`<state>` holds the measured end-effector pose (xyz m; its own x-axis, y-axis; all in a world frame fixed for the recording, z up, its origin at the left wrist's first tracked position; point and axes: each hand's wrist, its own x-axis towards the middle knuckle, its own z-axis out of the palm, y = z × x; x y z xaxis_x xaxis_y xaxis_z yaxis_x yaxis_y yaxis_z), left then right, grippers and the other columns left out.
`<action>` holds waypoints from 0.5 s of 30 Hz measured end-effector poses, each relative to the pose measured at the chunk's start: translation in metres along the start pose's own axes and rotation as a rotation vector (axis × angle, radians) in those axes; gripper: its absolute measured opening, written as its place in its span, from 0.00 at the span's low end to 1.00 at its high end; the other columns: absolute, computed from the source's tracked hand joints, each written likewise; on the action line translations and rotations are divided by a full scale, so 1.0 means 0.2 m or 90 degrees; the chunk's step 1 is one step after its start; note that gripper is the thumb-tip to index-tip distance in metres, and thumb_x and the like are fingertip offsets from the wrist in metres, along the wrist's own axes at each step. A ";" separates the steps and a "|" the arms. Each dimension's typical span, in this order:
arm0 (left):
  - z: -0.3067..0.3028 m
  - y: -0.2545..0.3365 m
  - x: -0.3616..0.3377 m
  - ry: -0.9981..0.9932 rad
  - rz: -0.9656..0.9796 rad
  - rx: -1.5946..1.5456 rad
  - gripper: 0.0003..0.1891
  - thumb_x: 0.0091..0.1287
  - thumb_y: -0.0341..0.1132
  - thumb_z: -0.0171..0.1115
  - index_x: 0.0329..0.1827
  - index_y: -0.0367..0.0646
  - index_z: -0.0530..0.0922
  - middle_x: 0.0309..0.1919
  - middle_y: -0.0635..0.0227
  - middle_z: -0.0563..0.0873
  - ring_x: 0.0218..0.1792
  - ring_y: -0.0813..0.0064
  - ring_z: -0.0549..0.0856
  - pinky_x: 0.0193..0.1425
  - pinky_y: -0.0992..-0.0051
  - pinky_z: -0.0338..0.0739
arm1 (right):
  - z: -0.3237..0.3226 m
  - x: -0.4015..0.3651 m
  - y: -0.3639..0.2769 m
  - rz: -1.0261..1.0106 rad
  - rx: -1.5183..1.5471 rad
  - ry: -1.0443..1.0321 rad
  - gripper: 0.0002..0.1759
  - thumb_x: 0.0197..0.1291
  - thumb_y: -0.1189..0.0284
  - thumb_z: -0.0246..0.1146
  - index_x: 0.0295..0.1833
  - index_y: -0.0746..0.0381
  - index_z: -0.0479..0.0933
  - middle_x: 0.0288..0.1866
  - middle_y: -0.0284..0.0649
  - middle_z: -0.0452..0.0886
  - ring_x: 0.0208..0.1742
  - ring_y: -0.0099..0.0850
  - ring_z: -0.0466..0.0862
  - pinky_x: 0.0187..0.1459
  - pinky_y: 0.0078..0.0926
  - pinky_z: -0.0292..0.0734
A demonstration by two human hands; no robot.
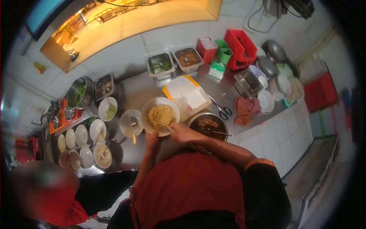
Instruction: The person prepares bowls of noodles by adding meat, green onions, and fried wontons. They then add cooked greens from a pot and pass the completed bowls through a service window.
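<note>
A white bowl (146, 110) with yellow noodles (161, 116) is held above the steel counter. My left hand (152, 140) is closed on the bowl's lower left rim. My right hand (179, 133) is at the lower right, with its fingers closed round a thin utensil that reaches to the noodles; most of the utensil is hidden. Left of the noodles stands a pale bowl (126, 124) with a yellow-handled spoon (134, 138). To the right is a steel bowl (225, 121) of dark brown food with a ladle in it.
Several bowls (81, 135) stand at the left near a co-worker (63, 194). Behind are trays of greens (160, 65) and brown food (188, 58). Black scissors (224, 111), a reddish cloth (244, 110) and stacked dishes (280, 86) lie right. A white-and-yellow box (187, 91) is behind.
</note>
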<state>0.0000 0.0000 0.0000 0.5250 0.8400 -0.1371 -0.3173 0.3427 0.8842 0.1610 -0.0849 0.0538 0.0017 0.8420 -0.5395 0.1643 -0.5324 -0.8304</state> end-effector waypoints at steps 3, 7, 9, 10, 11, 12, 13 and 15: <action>0.27 0.10 -0.02 -0.049 -0.112 -0.048 0.23 0.66 0.29 0.51 0.66 0.37 0.65 0.52 0.54 0.81 0.44 0.62 0.86 0.38 0.66 0.84 | -0.18 -0.27 -0.08 -0.104 -0.074 0.113 0.16 0.62 0.73 0.53 0.55 0.65 0.73 0.44 0.55 0.82 0.48 0.46 0.83 0.51 0.38 0.76; 0.50 0.15 0.18 -0.089 -0.166 0.007 0.17 0.68 0.28 0.48 0.57 0.31 0.72 0.46 0.53 0.84 0.40 0.63 0.87 0.38 0.67 0.85 | -0.38 -0.27 -0.05 -0.193 -0.026 0.196 0.16 0.62 0.74 0.52 0.54 0.67 0.73 0.45 0.58 0.81 0.50 0.49 0.82 0.52 0.40 0.75; 0.55 0.05 0.26 -0.099 -0.163 0.024 0.17 0.68 0.28 0.45 0.57 0.31 0.71 0.41 0.54 0.85 0.33 0.66 0.87 0.32 0.71 0.84 | -0.43 -0.23 0.05 -0.226 -0.019 0.265 0.16 0.62 0.74 0.52 0.54 0.67 0.73 0.46 0.59 0.81 0.51 0.49 0.82 0.53 0.40 0.75; 0.59 0.01 0.29 -0.098 -0.164 0.028 0.17 0.68 0.28 0.45 0.57 0.31 0.71 0.41 0.54 0.85 0.33 0.66 0.87 0.32 0.71 0.84 | -0.48 -0.22 0.08 -0.200 -0.049 0.297 0.15 0.63 0.74 0.53 0.53 0.66 0.73 0.41 0.52 0.82 0.42 0.42 0.82 0.46 0.37 0.75; 0.63 -0.02 0.32 -0.090 -0.175 0.045 0.17 0.68 0.28 0.45 0.57 0.31 0.71 0.41 0.54 0.85 0.31 0.67 0.87 0.30 0.72 0.84 | -0.52 -0.20 0.11 -0.175 -0.081 0.330 0.14 0.63 0.73 0.53 0.53 0.64 0.73 0.35 0.46 0.83 0.34 0.35 0.82 0.39 0.34 0.76; 0.66 -0.04 0.34 -0.081 -0.188 0.064 0.17 0.68 0.29 0.45 0.57 0.31 0.70 0.41 0.53 0.85 0.29 0.68 0.87 0.28 0.74 0.84 | -0.55 -0.16 0.18 -0.158 -0.100 0.339 0.15 0.63 0.72 0.53 0.54 0.64 0.73 0.33 0.45 0.83 0.29 0.35 0.82 0.35 0.34 0.77; 0.67 -0.09 0.35 -0.080 -0.191 0.064 0.17 0.68 0.29 0.45 0.57 0.31 0.70 0.41 0.53 0.85 0.29 0.68 0.87 0.28 0.74 0.84 | -0.57 -0.13 0.24 -0.155 -0.099 0.339 0.15 0.63 0.72 0.53 0.54 0.64 0.73 0.33 0.45 0.83 0.29 0.35 0.82 0.35 0.34 0.77; 0.66 -0.17 0.39 -0.072 -0.222 0.104 0.17 0.67 0.28 0.46 0.58 0.33 0.69 0.40 0.52 0.84 0.25 0.68 0.86 0.22 0.77 0.82 | -0.60 -0.09 0.28 -0.086 -0.012 0.325 0.17 0.63 0.71 0.53 0.56 0.63 0.74 0.32 0.45 0.82 0.22 0.32 0.80 0.28 0.31 0.76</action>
<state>0.1562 -0.0020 0.0195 0.6654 0.6308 -0.3993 0.0204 0.5193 0.8543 0.2879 -0.1200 0.0339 0.4587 0.8409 -0.2873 0.2147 -0.4186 -0.8824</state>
